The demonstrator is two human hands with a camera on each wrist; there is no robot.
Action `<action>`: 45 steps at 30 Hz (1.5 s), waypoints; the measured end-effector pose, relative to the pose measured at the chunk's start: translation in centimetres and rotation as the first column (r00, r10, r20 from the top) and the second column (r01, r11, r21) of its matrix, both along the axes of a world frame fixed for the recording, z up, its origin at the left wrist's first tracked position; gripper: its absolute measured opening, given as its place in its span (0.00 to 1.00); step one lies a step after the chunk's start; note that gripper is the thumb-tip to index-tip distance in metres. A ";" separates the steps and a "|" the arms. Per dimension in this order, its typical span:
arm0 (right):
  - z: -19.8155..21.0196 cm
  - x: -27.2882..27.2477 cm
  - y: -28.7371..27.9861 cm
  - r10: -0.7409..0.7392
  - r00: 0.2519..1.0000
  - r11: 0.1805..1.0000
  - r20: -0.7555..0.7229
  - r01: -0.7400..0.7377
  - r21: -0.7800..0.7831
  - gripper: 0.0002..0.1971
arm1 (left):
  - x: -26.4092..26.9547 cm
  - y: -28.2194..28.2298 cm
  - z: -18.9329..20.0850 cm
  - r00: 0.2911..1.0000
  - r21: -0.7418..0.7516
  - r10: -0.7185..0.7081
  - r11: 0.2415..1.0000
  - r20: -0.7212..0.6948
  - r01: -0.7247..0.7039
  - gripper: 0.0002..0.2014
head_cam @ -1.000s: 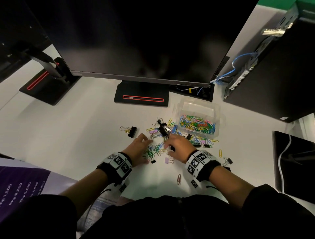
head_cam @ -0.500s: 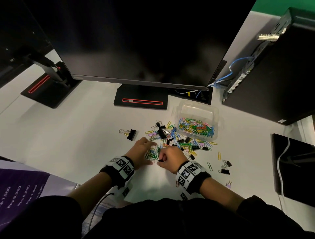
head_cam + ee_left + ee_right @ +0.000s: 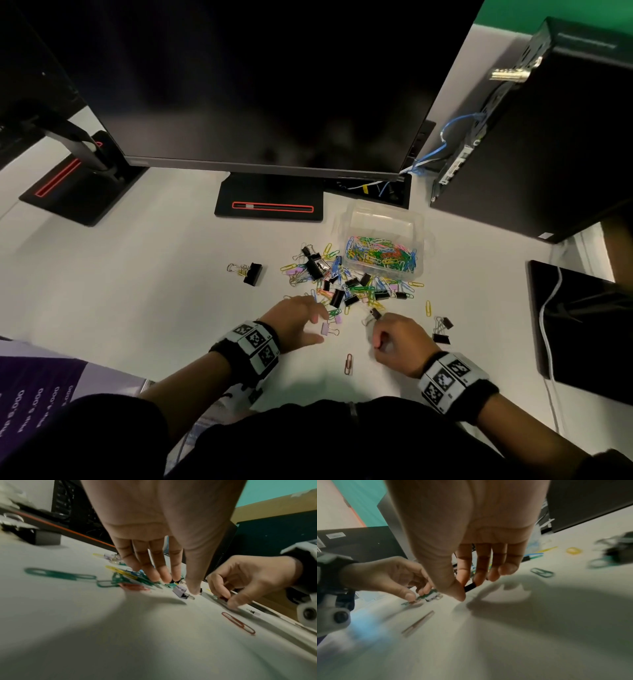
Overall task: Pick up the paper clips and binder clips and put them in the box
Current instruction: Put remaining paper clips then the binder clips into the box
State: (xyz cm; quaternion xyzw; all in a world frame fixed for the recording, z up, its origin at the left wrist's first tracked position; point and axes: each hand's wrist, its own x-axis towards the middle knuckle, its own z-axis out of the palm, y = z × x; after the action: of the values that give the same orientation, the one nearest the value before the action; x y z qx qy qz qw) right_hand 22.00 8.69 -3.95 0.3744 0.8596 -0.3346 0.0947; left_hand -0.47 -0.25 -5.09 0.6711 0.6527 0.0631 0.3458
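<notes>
Our right hand (image 3: 467,582) pinches a black binder clip (image 3: 469,587); the box (image 3: 383,270) lies ahead of it. Left hand (image 3: 294,325) open.

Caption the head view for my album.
Two hands gather clips beside a clear box on a desk.

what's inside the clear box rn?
The clear box holds a heap of coloured paper clips across its floor. No binder clips show on top; anything beneath the heap is covered. Its far half looks bare.
</notes>
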 end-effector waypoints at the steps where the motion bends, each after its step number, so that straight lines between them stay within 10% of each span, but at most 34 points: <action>1: -0.2 0.7 -0.1 -0.009 1.000 1.000 0.004 0.009 -0.002 0.02 | 0.3 0.2 -0.1 1.000 -0.012 0.019 1.000 0.019 -0.019 0.17; 17: -0.2 -5.0 -0.7 0.066 0.996 0.994 -0.061 -0.060 0.095 0.16 | -0.5 -0.1 0.9 0.992 0.064 0.090 0.993 0.091 -0.096 0.09; 29: -0.1 -2.8 -0.9 0.057 0.993 0.997 -0.100 -0.051 0.059 0.04 | -5.8 -2.5 0.6 0.935 0.078 0.350 0.936 -0.063 -0.345 0.09; 39: 0.0 3.0 2.1 -0.074 0.991 0.992 0.112 0.061 0.110 0.10 | -7.0 -3.2 0.4 0.951 0.133 0.294 0.951 -0.100 -0.280 0.19; 45: 0.4 -2.1 -0.4 0.076 0.996 0.996 -0.054 -0.073 0.041 0.17 | -5.1 -2.9 1.4 0.997 -0.042 0.047 0.998 -0.062 -0.050 0.29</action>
State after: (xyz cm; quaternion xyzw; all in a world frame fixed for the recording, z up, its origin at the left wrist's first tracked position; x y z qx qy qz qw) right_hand 19.93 8.30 -3.60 0.3344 0.8815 -0.3246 0.0758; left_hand -5.52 -3.18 -3.71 0.6489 0.6803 0.0369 0.3387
